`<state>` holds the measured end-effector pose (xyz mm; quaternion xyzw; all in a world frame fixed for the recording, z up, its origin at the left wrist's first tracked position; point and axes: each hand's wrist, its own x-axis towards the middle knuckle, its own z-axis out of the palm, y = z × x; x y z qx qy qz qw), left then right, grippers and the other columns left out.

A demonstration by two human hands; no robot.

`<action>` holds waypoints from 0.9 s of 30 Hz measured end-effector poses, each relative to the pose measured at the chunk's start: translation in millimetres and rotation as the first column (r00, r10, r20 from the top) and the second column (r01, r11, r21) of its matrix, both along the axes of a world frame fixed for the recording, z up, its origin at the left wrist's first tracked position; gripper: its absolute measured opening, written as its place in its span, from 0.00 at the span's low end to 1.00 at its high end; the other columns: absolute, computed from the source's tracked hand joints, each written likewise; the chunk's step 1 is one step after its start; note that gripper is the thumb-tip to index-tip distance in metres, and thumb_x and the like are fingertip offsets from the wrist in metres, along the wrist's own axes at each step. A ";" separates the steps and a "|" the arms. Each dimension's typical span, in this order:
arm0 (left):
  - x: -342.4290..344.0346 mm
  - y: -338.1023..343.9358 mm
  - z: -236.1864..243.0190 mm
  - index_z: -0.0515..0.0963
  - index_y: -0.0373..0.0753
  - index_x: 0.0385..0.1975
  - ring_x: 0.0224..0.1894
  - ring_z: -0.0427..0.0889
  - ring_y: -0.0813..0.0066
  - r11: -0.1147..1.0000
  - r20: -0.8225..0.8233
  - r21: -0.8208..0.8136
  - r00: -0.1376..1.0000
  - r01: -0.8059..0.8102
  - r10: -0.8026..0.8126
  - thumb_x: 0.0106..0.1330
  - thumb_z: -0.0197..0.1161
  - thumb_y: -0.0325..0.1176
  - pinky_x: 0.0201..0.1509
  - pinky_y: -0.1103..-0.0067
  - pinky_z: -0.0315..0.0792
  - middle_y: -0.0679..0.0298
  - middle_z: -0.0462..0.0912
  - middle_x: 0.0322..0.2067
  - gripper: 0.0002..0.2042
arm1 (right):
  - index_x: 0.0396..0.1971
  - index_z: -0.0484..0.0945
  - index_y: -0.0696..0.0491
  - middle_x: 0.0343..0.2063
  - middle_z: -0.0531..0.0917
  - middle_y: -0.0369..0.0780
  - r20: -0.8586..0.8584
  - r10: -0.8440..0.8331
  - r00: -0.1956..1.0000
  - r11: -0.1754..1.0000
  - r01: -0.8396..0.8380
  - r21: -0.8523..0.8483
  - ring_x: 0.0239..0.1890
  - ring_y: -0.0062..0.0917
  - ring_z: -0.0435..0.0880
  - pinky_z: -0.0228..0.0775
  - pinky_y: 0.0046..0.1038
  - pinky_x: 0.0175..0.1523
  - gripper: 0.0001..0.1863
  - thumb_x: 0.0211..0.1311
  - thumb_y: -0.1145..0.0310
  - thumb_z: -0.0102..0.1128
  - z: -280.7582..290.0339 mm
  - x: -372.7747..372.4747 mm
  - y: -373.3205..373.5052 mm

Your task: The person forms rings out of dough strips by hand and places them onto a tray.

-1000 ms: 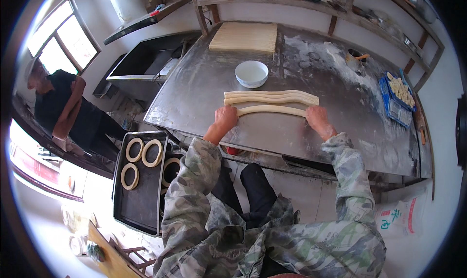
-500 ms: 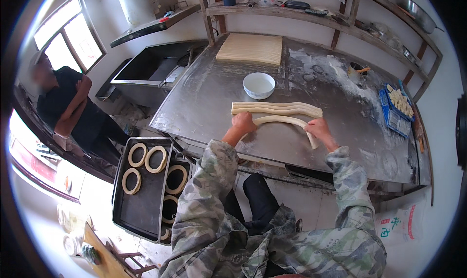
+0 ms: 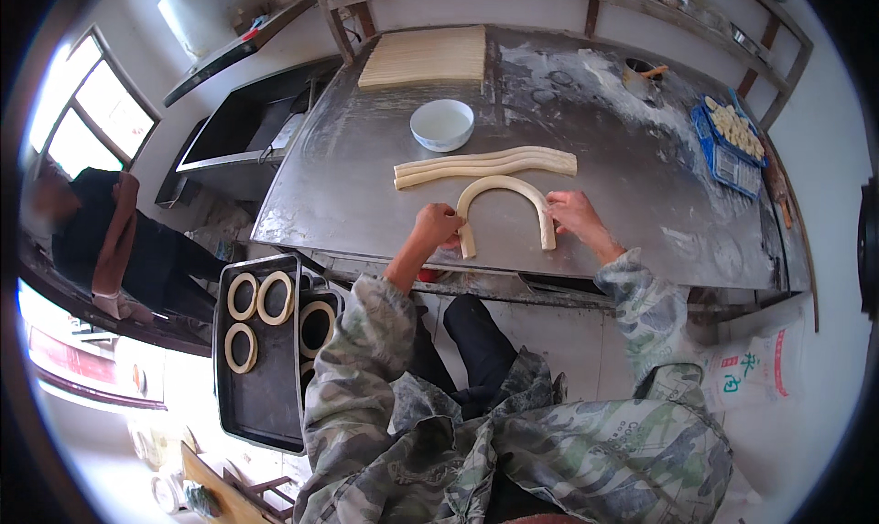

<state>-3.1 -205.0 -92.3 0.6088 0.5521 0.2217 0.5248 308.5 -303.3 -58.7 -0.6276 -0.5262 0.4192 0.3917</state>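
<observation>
Head view: a pale dough strip (image 3: 502, 184) lies bent into an arch on the metal table (image 3: 339, 208), between the two hands, its crown pointing away from them and both cut ends toward the near edge. The left hand (image 3: 437, 226) is curled at the outside of the left leg, just above its end; whether it pinches the dough cannot be told. The right hand (image 3: 577, 214) is loosely bent, fingertips at the outer side of the right leg; a firm grip cannot be made out there either.

Smooth and evenly thick, the strip looks soft, bendable and fairly light; it would likely dent under hard fingertips and stretch thin if lifted by one end. Both legs near their ends seem the best holds, taken with flat, gentle fingers. Its surface looks dry rather than slippery.

Just beyond the arch lie more dough strips (image 3: 485, 164) side by side, with a white bowl (image 3: 442, 143) farther from the hands.
</observation>
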 end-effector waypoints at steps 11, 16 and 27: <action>-14.7 -49.7 22.3 0.82 0.46 0.49 0.60 0.76 0.56 0.131 -0.710 0.653 0.664 0.746 -0.234 0.58 0.66 0.30 0.56 0.63 0.77 0.58 0.79 0.50 0.17 | 0.47 0.82 0.50 0.59 0.77 0.43 0.874 -0.011 0.486 0.753 -0.571 0.326 0.57 0.41 0.80 0.76 0.41 0.54 0.15 0.60 0.71 0.60 -9.8 5.7 -51.5; 21.2 -64.2 11.5 0.83 0.47 0.44 0.51 0.78 0.59 0.249 -0.567 0.765 0.805 0.593 -0.175 0.57 0.67 0.33 0.51 0.63 0.75 0.63 0.78 0.41 0.14 | 0.41 0.84 0.51 0.59 0.78 0.42 0.928 0.108 0.357 0.672 -0.714 0.196 0.62 0.38 0.76 0.70 0.41 0.62 0.12 0.57 0.67 0.64 -3.4 -15.7 -25.7; 46.1 -81.9 -10.2 0.82 0.43 0.41 0.47 0.78 0.61 0.237 -0.487 0.849 0.873 0.473 0.001 0.55 0.66 0.32 0.50 0.65 0.73 0.64 0.77 0.38 0.13 | 0.33 0.81 0.56 0.45 0.84 0.41 0.722 0.047 0.690 0.672 -0.557 0.488 0.52 0.38 0.81 0.71 0.38 0.60 0.09 0.55 0.68 0.65 -43.5 -39.2 -19.8</action>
